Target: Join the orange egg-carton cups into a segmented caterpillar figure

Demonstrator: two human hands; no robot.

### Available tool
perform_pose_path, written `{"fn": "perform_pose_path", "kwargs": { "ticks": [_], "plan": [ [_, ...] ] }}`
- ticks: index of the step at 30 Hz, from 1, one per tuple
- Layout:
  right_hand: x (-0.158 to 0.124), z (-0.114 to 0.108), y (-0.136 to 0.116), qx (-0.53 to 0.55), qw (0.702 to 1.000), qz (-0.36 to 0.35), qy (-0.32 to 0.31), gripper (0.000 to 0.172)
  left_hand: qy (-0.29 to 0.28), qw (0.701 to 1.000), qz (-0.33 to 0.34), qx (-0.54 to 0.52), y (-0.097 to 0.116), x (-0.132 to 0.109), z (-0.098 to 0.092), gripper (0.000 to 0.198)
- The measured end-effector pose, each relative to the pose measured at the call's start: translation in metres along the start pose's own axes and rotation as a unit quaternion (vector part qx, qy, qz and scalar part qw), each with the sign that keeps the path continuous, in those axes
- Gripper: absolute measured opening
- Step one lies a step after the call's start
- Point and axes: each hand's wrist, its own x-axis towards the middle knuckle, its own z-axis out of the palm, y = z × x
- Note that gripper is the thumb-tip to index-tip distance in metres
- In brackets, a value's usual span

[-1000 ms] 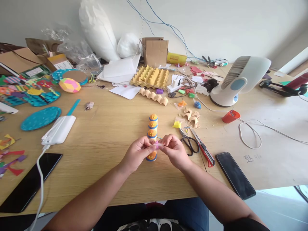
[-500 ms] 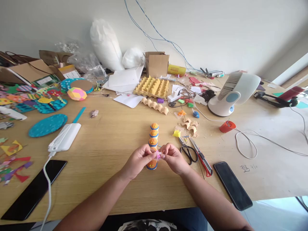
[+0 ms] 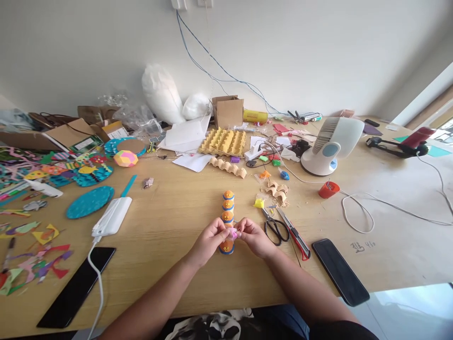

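Between my two hands is a small pink piece in what looks like clear wrapping. My left hand pinches its left side with thumb and fingers, and my right hand pinches the right side. Beneath and behind them a row of orange domed pieces with blue rims and small yellow details runs away from me on the table. The hands partly cover the nearer pieces of this row.
Scissors, a red cutter and a phone lie to the right. Yellow clay and torn carton are beyond. A white power bank and black tablet-like slab lie left; a fan stands back right.
The view has tilted up and shifted left, so more wall and more of the left side show. Both hands still hold the pink piece, which shows a little more between the fingers.
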Motion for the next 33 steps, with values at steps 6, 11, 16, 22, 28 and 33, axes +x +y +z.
{"fn": "perform_pose_path", "kwargs": {
  "ticks": [6, 11, 16, 22, 28, 33],
  "plan": [
    [-0.001, 0.016, -0.012, 0.035, 0.999, 0.018, -0.005, 0.038, 0.029, 0.999, 0.041, -0.015, 0.015, -0.011, 0.004, 0.04],
    [-0.016, 0.037, -0.034, 0.042, 0.998, 0.021, 0.03, 0.032, 0.038, 0.997, 0.015, -0.065, 0.014, -0.012, 0.01, 0.043],
    [-0.038, 0.053, -0.041, 0.072, 0.994, -0.018, 0.076, 0.031, 0.002, 0.995, -0.013, -0.095, 0.011, -0.017, 0.024, 0.041],
    [-0.043, 0.06, -0.04, 0.061, 0.985, -0.112, 0.116, 0.03, -0.04, 0.996, -0.015, -0.08, 0.018, -0.015, 0.035, 0.04],
    [-0.045, 0.056, -0.035, -0.08, 0.974, -0.162, 0.138, 0.025, 0.061, 0.969, 0.191, 0.142, 0.028, -0.032, 0.019, 0.032],
    [-0.053, 0.065, -0.028, -0.124, 0.976, -0.143, 0.108, 0.021, 0.052, 0.853, 0.369, 0.364, 0.031, -0.049, 0.004, 0.025]
  ]
}}
